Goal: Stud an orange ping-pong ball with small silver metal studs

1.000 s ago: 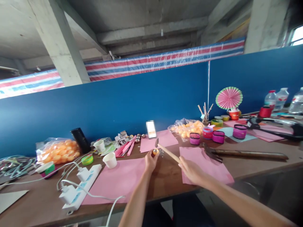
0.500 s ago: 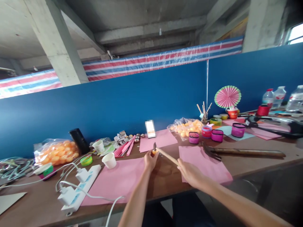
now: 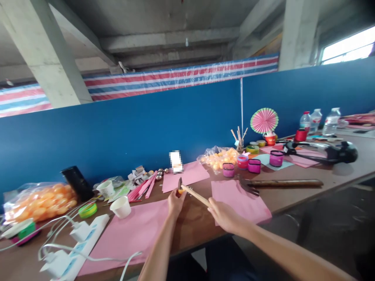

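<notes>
My right hand is closed round the pale wooden handle of a small hammer, which slants up to the left. Its dark head stands right at the fingers of my left hand. Those fingers are closed on a small orange thing, mostly hidden by the fingers and the hammer; it looks like part of a ball. Both hands are over the brown tabletop, between two pink paper sheets. A few small shiny metal pieces lie just behind the hammer handle.
A large claw hammer lies on the right. Left are a white paper cup, a power strip with cables and a bag of orange balls. Another such bag, purple rings and a paper fan stand behind.
The camera has turned to the right, so everything sits further left in view. Both hands keep their holds, and the small hammer's head stays at my left fingers.
</notes>
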`<state>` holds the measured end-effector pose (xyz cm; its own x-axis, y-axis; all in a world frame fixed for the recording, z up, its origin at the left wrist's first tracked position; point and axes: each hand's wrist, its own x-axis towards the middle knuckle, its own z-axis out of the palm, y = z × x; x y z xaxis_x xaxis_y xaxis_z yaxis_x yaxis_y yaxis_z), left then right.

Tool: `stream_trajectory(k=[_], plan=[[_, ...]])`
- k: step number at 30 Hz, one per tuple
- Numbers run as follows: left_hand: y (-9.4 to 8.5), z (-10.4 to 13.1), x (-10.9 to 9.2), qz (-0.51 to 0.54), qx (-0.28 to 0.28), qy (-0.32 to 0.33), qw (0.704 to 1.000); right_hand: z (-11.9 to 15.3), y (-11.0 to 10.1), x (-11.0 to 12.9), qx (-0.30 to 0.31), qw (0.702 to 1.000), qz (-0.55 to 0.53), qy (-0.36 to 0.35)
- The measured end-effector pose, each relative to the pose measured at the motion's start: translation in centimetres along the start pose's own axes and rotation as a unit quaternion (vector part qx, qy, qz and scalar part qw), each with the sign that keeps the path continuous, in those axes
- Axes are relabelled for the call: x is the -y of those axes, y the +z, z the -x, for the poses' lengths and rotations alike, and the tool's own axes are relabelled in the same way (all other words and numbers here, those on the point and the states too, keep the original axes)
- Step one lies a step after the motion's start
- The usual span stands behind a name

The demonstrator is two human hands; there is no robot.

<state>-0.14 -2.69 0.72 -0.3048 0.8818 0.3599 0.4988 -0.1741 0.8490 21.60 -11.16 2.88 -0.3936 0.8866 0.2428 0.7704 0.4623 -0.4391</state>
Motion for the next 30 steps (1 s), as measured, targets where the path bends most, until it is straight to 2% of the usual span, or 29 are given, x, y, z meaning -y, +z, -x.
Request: stream_trajectory(k=[4, 13, 25, 30], plan=[[0.3, -0.2, 0.4, 0.028, -0.003, 0.001, 1.0, -0.1, -0.2, 0.0, -0.012, 0.999, -0.034, 0.002], [0.4, -0.4, 0.3, 0.054, 0.002, 0.01, 0.998, 0.0, -1.1, 0.1, 0.013, 0.998, -0.067, 0.013], [-0.2, -0.4, 0.0, -0.066, 0.019, -0.021, 0.997, -0.4, -0.9, 0.1, 0.05, 0.991, -0.121, 0.028], [0.1, -0.4, 0.6, 0.011, 0.007, 0.002, 1.0, -0.3, -1.3, 0.1, 0.037, 0.997, -0.065, 0.017]])
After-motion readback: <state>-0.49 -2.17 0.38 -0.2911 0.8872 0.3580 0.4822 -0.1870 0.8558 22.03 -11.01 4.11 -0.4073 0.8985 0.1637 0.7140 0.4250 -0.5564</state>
